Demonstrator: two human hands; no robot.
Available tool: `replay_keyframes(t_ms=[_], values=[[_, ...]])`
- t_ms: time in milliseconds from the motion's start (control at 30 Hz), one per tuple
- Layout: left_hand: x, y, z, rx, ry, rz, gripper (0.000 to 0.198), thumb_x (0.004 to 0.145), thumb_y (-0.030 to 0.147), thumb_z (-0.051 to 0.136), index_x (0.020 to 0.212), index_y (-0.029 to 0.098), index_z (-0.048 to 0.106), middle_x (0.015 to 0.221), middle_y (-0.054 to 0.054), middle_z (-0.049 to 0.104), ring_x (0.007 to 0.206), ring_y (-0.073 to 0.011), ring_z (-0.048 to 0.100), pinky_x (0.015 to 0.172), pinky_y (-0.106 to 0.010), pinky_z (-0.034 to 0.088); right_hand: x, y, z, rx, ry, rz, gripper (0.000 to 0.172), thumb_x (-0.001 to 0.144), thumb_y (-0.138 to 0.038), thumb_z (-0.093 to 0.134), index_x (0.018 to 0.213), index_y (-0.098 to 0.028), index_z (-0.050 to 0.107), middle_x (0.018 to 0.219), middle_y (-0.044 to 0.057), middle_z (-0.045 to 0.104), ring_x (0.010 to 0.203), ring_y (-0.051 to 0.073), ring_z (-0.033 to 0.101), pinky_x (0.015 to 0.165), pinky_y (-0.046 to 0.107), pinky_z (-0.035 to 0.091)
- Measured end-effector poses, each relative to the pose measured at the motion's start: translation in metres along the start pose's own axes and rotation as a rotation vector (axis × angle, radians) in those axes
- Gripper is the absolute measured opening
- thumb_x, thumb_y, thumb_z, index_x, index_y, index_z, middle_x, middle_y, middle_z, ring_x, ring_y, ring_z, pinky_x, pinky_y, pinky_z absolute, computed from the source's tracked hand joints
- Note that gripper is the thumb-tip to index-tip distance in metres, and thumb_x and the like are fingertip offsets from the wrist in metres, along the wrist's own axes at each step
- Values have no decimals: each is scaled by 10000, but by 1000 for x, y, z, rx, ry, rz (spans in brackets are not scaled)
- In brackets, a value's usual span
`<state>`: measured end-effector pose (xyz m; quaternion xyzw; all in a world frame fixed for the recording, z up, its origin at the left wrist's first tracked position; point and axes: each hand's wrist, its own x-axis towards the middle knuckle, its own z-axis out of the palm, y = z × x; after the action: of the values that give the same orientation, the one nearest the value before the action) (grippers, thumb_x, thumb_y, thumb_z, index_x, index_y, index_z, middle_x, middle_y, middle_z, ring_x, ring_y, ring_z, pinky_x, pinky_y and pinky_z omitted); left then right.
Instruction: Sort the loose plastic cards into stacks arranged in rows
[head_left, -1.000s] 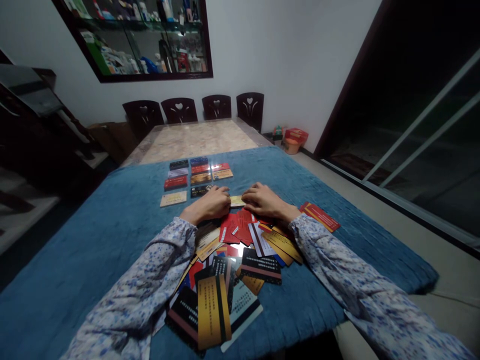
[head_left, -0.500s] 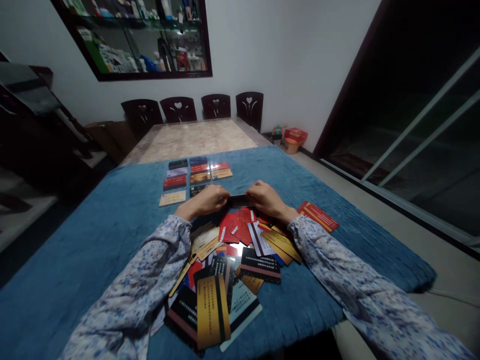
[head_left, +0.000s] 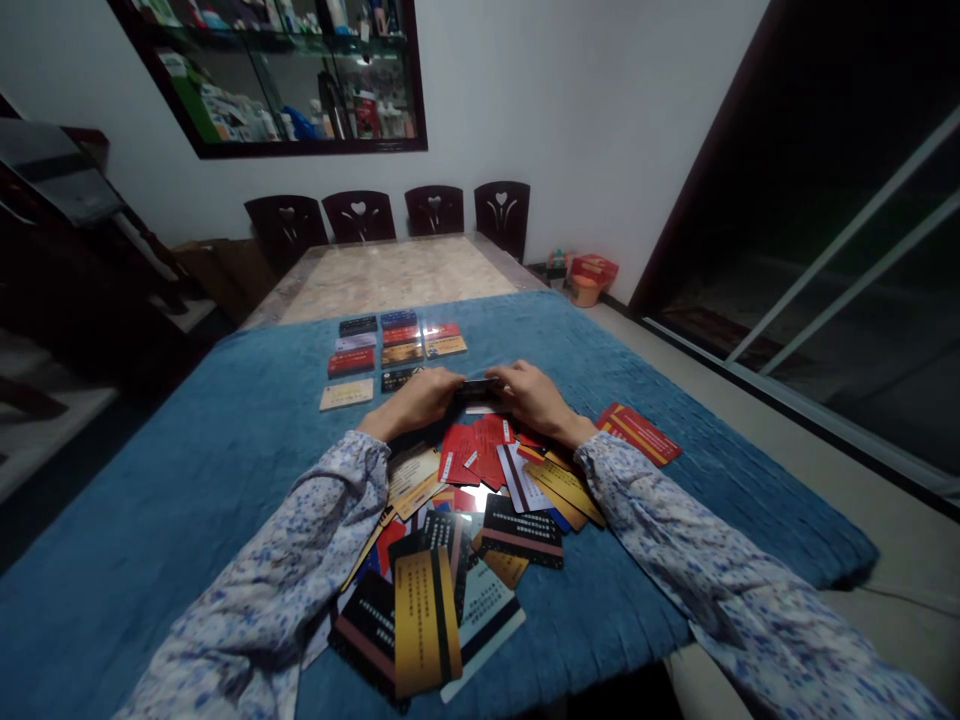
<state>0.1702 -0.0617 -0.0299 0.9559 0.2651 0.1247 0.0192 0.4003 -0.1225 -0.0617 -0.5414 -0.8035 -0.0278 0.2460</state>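
Note:
My left hand (head_left: 429,396) and my right hand (head_left: 531,392) are closed on opposite ends of a small stack of dark cards (head_left: 478,386), held level just above the far side of a loose pile. Fingers cover both ends of the stack. Below and nearer to me, the pile mixes red cards (head_left: 480,452), a yellow card (head_left: 427,622), black cards (head_left: 521,532) and a pale green card (head_left: 484,625), many showing a magnetic stripe. Beyond my left hand, sorted card stacks stand in rows, among them a cream stack (head_left: 346,394) and a red stack (head_left: 351,362).
A blue cloth (head_left: 247,430) covers the near part of the table (head_left: 397,270). Several red cards (head_left: 639,434) lie fanned right of my right wrist. Dark chairs (head_left: 358,215) line the far end. A red bag (head_left: 594,270) sits on the floor by the wall.
Both hands stay almost in place. The dark cards have tilted slightly between my fingers, and my fingers have come a little closer together. The pile and the sorted stacks look unchanged.

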Motion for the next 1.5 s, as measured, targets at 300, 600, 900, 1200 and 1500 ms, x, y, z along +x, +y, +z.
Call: replay_keyframes(t_ms=[300, 600, 900, 1200, 1500], values=[[-1, -4, 16, -31, 105, -34, 292, 953, 108, 452, 1080, 132, 714, 984, -148, 737, 890, -241, 680, 807, -344, 532, -2, -9, -3, -91, 40, 61, 340, 938, -141, 574, 1269, -186, 635, 984, 111, 718, 885, 237, 585, 753, 303, 399], [1, 4, 24, 116, 109, -105, 488, 895, 39, 457, 1362, 125, 569, 1060, -151, 700, 969, -261, 670, 885, -397, 542, -2, -14, -2, -185, 9, 156, 310, 979, -170, 516, 1274, -169, 613, 996, 117, 717, 879, 231, 597, 734, 292, 369], [0, 8, 31, 94, 124, -186, 499, 900, 69, 486, 1394, 133, 464, 939, -118, 720, 885, -267, 701, 863, -397, 541, -1, -18, -5, -218, -51, 175, 370, 961, -140, 512, 1324, -154, 580, 1061, 138, 725, 961, 245, 623, 780, 296, 391], [0, 10, 34, 97, 132, -192, 417, 892, 49, 448, 1295, 124, 524, 914, -124, 715, 847, -261, 697, 822, -370, 536, 0, -19, -3, -250, -69, 210, 395, 979, -164, 457, 1364, -143, 546, 1040, 140, 739, 949, 251, 648, 770, 305, 391], [1, 6, 35, -34, 256, -163, 457, 860, 41, 448, 1302, 120, 536, 994, -138, 714, 861, -261, 698, 832, -395, 559, -1, -14, 1, -231, 11, 128, 460, 922, -164, 525, 1378, -114, 517, 1196, 177, 700, 1067, 281, 614, 851, 348, 401]])
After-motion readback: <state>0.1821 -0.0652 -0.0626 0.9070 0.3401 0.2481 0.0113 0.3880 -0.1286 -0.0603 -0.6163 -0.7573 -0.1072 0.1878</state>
